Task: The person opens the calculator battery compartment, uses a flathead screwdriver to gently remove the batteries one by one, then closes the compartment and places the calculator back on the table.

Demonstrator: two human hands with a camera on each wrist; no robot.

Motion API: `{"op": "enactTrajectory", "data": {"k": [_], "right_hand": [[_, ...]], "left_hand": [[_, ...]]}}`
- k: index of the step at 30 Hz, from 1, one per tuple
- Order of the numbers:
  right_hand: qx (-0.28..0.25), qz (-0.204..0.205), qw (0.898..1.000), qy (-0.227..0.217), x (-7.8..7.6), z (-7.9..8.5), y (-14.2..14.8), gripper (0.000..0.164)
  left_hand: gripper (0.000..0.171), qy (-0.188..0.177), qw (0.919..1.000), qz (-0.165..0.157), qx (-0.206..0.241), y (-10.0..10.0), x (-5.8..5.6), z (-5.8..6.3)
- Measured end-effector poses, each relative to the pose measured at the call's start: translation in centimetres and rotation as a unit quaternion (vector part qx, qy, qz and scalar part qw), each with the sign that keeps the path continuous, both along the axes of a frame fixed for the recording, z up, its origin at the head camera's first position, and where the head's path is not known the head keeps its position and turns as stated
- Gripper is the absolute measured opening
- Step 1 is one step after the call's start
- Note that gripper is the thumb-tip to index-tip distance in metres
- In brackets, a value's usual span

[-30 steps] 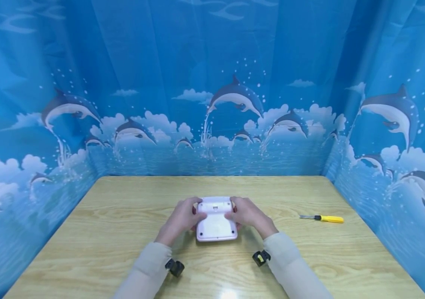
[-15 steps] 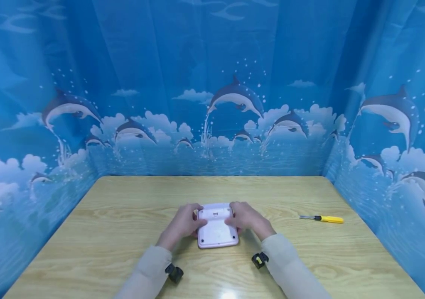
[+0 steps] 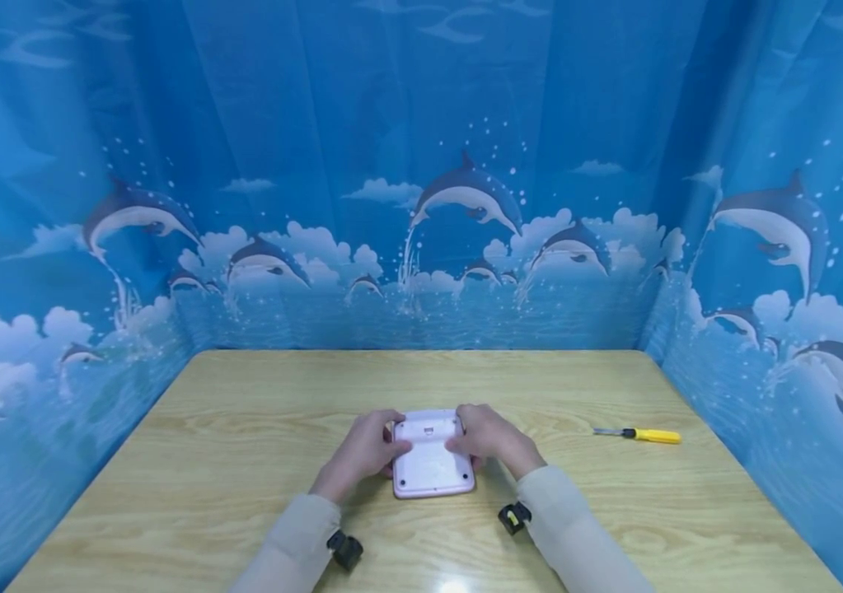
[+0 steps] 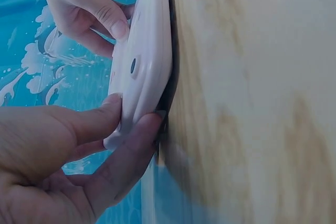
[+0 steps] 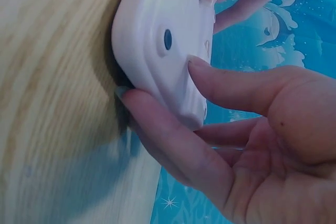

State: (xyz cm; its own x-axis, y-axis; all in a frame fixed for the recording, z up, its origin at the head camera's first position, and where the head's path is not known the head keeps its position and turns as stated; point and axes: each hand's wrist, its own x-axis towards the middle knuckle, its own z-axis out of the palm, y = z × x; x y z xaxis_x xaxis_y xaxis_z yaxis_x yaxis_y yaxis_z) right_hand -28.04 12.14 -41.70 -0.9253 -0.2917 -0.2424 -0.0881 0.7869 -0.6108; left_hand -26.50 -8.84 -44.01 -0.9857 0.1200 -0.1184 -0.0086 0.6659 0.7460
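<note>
Between both hands is a pale pink calculator [image 3: 433, 471], its plain underside up and its front hidden. Dark round feet show at its near corners, and a small latch sits near the far edge. My left hand [image 3: 363, 450] grips the left side, thumb on the underside and fingers curled beneath the edge. On the opposite side my right hand [image 3: 497, 442] holds it the same way. The right wrist view shows the calculator [image 5: 152, 40] close over the wood, with the right thumb pressed on its back. Both hands also appear around the calculator [image 4: 149, 40] in the left wrist view.
A screwdriver [image 3: 654, 436] with a yellow handle lies to the right on the wooden table [image 3: 243, 469], its shaft pointing left. A blue dolphin-print curtain [image 3: 362, 165] closes off the back and both sides.
Both hands have drawn the calculator a little towards the body, keeping the same grip on its sides. The screwdriver stays where it was.
</note>
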Motion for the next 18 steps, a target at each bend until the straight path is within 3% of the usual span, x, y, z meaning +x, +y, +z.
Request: {"op": "enactTrajectory", "data": {"k": [9, 18], "right_hand": [[0.007, 0.000, 1.000, -0.007, 0.16, 0.11, -0.13, 0.033], [0.009, -0.004, 1.000, -0.016, 0.31, 0.16, -0.23, 0.032]], "left_hand": [[0.052, 0.008, 0.9998, -0.017, 0.001, -0.34, 0.41, 0.02], [0.048, -0.002, 0.9999, -0.008, -0.007, -0.31, 0.44, 0.21]]}}
